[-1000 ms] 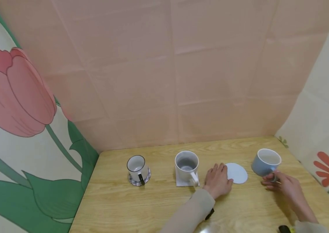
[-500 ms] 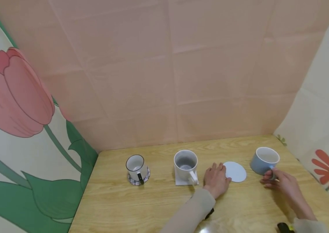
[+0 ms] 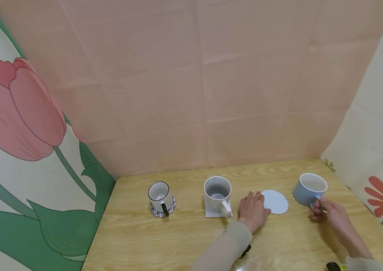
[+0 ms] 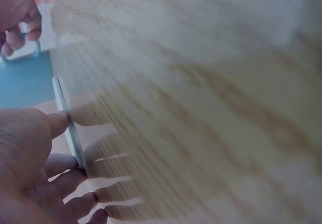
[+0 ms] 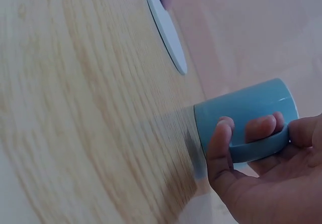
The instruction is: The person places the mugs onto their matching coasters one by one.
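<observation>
Toward the table's right side, my right hand [image 3: 337, 220] grips the handle of a blue mug [image 3: 306, 192] with a pale inside. Fingers pass through the handle in the right wrist view, and the mug [image 5: 246, 110] stands upright, its base at the tabletop. My left hand [image 3: 254, 212] is at the left edge of a round white coaster [image 3: 277, 201] lying flat. In the left wrist view, thumb and forefinger pinch the rim of the coaster [image 4: 68, 121], and the other fingers rest on the table. Nothing stands on the coaster.
Left of my left hand, a white mug [image 3: 216, 195] stands on a square white coaster [image 3: 212, 213]. Further left, a dark-rimmed white mug [image 3: 159, 195] with a black handle stands on a round checked coaster [image 3: 172, 205]. A pink sheet [image 3: 205, 94] hangs behind the wooden table [image 3: 144, 241].
My right hand's fingers have curled further into the blue mug's handle. The mugs, the coasters and my left hand have kept their places; the head view shifted slightly.
</observation>
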Action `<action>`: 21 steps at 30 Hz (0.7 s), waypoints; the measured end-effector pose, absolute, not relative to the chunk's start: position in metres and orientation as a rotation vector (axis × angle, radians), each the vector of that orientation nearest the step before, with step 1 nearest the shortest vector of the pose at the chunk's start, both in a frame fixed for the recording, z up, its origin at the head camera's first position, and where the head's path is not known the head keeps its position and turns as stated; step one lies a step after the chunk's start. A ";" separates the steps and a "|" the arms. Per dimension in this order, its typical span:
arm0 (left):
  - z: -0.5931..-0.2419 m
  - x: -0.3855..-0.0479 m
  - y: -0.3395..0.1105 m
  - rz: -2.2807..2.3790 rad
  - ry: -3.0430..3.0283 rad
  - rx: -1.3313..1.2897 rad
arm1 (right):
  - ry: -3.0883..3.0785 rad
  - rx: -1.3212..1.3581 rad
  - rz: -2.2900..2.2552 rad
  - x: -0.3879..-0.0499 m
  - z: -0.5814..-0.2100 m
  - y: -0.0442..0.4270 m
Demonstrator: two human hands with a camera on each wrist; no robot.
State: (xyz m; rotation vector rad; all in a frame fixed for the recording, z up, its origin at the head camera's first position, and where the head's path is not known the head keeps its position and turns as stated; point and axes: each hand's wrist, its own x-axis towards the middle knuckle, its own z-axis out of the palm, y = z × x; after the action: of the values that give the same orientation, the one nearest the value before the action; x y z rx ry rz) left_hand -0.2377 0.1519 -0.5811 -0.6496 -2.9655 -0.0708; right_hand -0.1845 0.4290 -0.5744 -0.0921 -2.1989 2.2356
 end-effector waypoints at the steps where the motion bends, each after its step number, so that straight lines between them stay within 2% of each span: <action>1: -0.582 -0.238 0.152 -0.069 -2.964 -0.645 | -2.209 -0.093 2.218 -0.184 -0.575 0.429; 16: -0.584 -0.238 0.153 -0.124 -2.967 -0.657 | -2.095 -0.147 2.246 -0.182 -0.577 0.427; 21: -0.585 -0.240 0.152 -0.217 -2.991 -0.641 | -1.990 -0.057 2.271 -0.182 -0.578 0.425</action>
State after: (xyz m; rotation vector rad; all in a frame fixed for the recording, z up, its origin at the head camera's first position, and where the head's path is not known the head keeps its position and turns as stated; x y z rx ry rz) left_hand -0.2401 0.1519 -0.5848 -0.6406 -2.9914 -0.2165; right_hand -0.1821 0.4254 -0.5775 -0.0571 -1.9901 2.2715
